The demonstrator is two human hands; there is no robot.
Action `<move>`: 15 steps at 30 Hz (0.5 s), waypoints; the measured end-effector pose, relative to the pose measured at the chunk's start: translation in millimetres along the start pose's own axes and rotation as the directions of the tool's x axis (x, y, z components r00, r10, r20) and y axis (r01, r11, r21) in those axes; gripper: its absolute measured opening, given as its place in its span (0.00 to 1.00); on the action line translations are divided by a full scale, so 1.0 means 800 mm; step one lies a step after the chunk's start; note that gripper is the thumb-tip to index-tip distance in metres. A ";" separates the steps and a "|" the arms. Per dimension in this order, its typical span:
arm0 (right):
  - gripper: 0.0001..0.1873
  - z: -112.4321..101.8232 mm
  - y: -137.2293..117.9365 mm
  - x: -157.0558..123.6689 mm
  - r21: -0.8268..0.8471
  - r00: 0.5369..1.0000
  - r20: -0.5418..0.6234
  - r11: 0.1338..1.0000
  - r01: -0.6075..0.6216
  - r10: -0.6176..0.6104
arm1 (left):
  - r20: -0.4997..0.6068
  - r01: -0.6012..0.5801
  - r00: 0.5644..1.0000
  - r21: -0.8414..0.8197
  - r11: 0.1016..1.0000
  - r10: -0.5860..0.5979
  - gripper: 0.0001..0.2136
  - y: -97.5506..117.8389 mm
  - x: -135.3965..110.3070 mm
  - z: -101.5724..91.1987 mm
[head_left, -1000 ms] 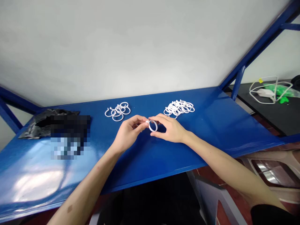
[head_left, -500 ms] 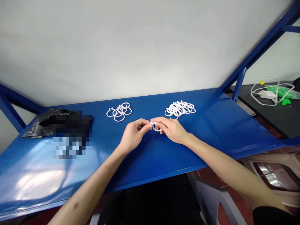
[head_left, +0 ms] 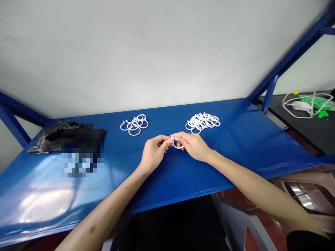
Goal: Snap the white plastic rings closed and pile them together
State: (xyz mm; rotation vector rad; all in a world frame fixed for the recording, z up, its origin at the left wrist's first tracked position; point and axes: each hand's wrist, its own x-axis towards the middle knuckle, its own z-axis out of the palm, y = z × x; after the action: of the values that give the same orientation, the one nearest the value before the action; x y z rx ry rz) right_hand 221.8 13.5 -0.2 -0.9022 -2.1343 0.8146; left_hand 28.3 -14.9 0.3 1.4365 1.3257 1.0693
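Note:
My left hand (head_left: 153,151) and my right hand (head_left: 192,144) meet over the middle of the blue table (head_left: 235,146), both pinching one white plastic ring (head_left: 177,143). The fingertips of both hands close on the ring's top, where its ends come together. A small pile of white rings (head_left: 134,124) lies behind my left hand. A larger pile of white rings (head_left: 202,122) lies behind my right hand.
A black plastic bag (head_left: 49,137) lies at the table's left end beside a blurred patch. Blue frame struts rise at both back corners. A black side table (head_left: 309,125) to the right carries a white cable (head_left: 300,103) and green items.
The ring has tipped from facing me to lying lower between my fingers, and both hands' fingertips have closed together at its top. The view has shifted slightly.

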 end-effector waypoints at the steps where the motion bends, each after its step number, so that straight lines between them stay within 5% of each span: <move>1: 0.16 0.000 -0.001 0.000 -0.004 1.000 -0.009 1.000 -0.010 0.010 | 0.016 0.000 1.000 0.008 1.000 0.000 0.17 0.001 0.000 0.000; 15: 0.08 -0.005 -0.002 0.000 -0.106 0.997 -0.072 0.994 0.019 -0.026 | 0.015 -0.004 1.000 0.056 0.998 0.004 0.18 0.001 0.001 0.000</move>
State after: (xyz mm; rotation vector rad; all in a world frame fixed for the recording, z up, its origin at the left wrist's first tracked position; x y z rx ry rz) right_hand 223.9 13.7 3.5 -0.9455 -2.1351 0.6526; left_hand 28.3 -13.8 0.8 1.4859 1.3522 1.0296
